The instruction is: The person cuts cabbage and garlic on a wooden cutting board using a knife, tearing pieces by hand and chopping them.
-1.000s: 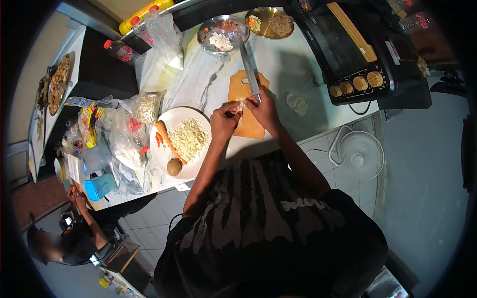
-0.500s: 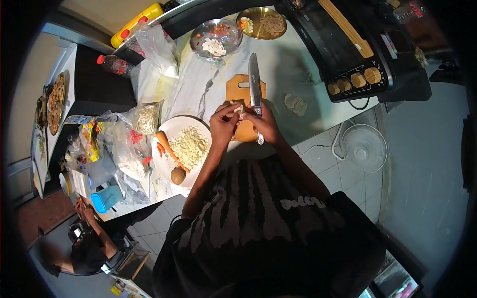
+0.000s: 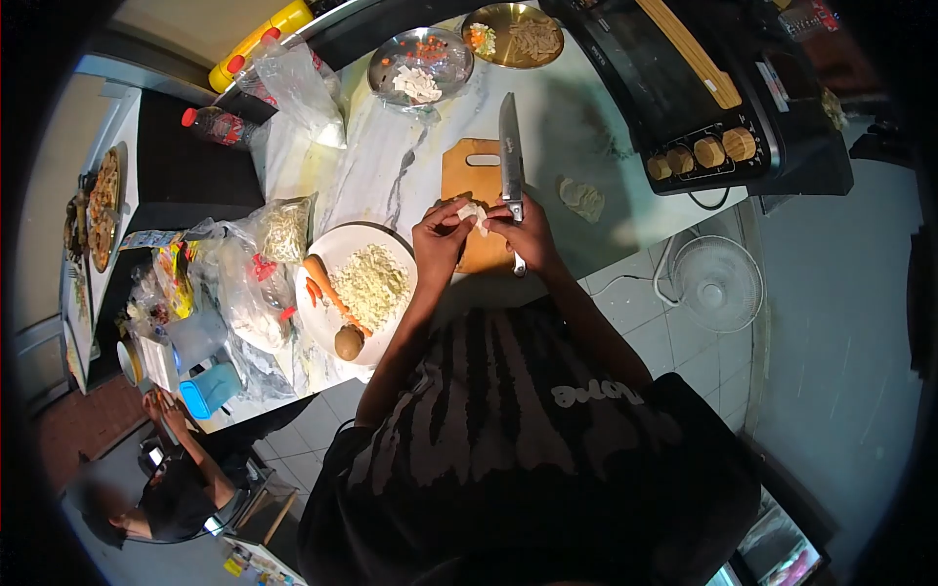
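Over the wooden cutting board [image 3: 479, 176], my left hand [image 3: 439, 237] pinches a pale, thin piece of food [image 3: 473, 213]. My right hand [image 3: 526, 234] touches the same piece with its fingertips and also holds a large knife [image 3: 511, 156], its blade pointing away from me. Another pale piece [image 3: 580, 198] lies on the counter to the right of the board. Left of my hands is a white plate [image 3: 334, 241] with chopped pale food [image 3: 369, 285], a carrot [image 3: 318, 272], small red peppers and a round brown item [image 3: 349, 342].
Two metal plates [image 3: 375, 70] [image 3: 553, 61] with cut food stand at the back. A black appliance [image 3: 718, 117] is at the right. Plastic bags [image 3: 256, 303], a bottle [image 3: 217, 127] and a blue-lidded container [image 3: 210, 390] stand left. A co-worker [image 3: 176, 493] is at lower left.
The knife in my right hand has swung from leaning left to nearly upright in view. My fingers have shifted on the pale piece, which now shows more. The camera view has shifted slightly.
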Demonstrator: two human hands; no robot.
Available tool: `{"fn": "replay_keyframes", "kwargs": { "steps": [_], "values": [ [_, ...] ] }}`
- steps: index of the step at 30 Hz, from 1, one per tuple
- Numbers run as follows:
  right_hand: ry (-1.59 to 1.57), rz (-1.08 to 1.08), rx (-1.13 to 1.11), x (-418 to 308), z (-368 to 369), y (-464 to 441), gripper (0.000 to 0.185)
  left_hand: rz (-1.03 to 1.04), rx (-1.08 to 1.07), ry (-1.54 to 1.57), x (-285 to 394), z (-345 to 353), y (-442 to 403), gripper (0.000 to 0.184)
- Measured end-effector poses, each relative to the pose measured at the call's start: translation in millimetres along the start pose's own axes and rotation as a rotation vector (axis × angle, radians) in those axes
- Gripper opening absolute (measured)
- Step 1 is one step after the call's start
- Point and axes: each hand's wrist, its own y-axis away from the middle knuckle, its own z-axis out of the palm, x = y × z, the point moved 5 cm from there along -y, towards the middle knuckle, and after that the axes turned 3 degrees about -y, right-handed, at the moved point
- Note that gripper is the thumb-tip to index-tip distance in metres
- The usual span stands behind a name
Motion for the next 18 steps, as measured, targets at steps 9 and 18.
{"fn": "replay_keyframes", "kwargs": {
  "steps": [9, 18],
  "values": [
    [-0.003, -0.108, 0.052, 10.3, -1.4, -1.4, 0.039, -0.071, 0.015, -0.027, -6.3, -2.0, -0.5, 0.034],
    [0.366, -0.234, 0.033, -6.1, 2.0, 3.0, 0.034, -0.083, 0.095, -0.488, 23.1, -3.0, 2.3, 0.028]
  ]
}}
